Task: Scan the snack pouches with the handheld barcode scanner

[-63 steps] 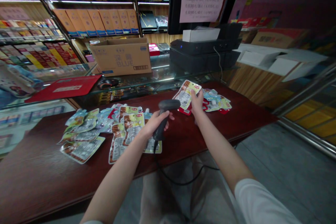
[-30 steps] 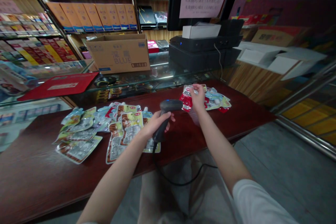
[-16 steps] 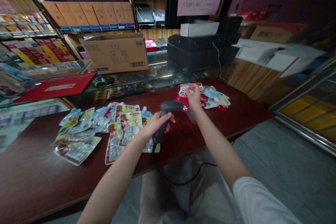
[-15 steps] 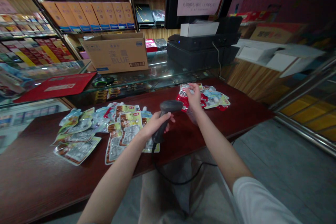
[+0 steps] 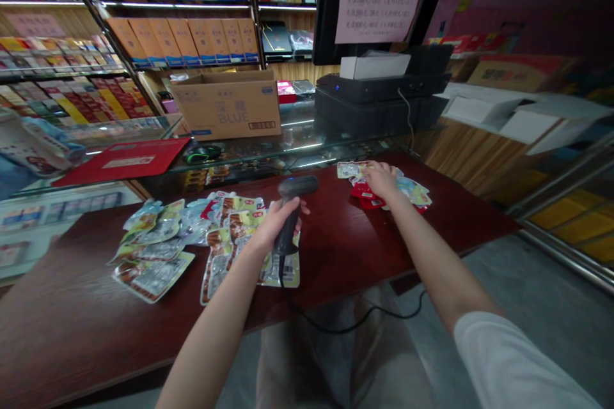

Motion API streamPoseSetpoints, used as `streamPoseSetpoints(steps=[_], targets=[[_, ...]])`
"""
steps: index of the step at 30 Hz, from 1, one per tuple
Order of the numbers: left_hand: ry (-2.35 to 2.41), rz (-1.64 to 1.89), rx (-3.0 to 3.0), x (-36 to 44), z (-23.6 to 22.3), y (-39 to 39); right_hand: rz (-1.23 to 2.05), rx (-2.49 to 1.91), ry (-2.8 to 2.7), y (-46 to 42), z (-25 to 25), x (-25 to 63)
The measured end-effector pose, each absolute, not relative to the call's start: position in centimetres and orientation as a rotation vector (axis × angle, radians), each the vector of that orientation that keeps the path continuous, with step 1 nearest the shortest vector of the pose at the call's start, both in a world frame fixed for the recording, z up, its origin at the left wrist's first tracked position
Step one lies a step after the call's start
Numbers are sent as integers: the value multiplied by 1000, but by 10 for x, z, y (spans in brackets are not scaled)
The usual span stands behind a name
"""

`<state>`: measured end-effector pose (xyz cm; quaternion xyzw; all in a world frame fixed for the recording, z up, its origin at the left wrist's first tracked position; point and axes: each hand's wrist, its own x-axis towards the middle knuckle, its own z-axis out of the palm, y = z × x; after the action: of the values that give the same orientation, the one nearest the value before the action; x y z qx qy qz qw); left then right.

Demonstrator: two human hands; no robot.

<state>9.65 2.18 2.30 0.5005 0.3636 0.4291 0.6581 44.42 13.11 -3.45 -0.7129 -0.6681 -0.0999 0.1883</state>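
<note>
My left hand [image 5: 283, 220] is wrapped round the grip of a black barcode scanner [image 5: 298, 186], whose head points right. Under and beside that hand, a pile of snack packets [image 5: 218, 255] with yellow-green and brown printing covers the table. More of the same packets [image 5: 153, 275] lie fanned out farther left. At the right, my right hand [image 5: 382, 180] rests on another pile, with its fingers apart over the packets and their tips partly hidden. Red packets [image 5: 367, 195] stick out below this hand, and pale blue and green ones [image 5: 416, 190] show to its right.
The dark red table [image 5: 345, 255] stands against a glass counter [image 5: 268, 150]. On the counter are a cardboard box [image 5: 230, 108], a red mat [image 5: 125, 160], a mouse [image 5: 204, 152] and a black cash register unit [image 5: 378, 99]. The scanner's cable [image 5: 345, 330] hangs past the table's front edge.
My right hand has moved right and lowered onto the right pile, its fingers spreading. The scanner in my left hand has tilted slightly and shifted left in view. The camera view has shifted as well.
</note>
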Motion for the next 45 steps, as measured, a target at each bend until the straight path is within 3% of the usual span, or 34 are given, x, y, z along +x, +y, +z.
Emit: streamPoseSetpoints(steps=[9,20,24,33,45], targets=[[828,1010,1094,92,30,23,11,-2260,-2216,138,-36,407],[846,1125,1103,57,39,35,-243,-2185,-2106,112,-49,445],[838,1179,1089,51,38,39,-331,-1953,-2002,102,-41,419],[853,1192,1095,50,41,39,444,-1400,-2341,70,-38,281],[881,1186,1076,48,42,38,601,-1281,-2227,64,-54,279]])
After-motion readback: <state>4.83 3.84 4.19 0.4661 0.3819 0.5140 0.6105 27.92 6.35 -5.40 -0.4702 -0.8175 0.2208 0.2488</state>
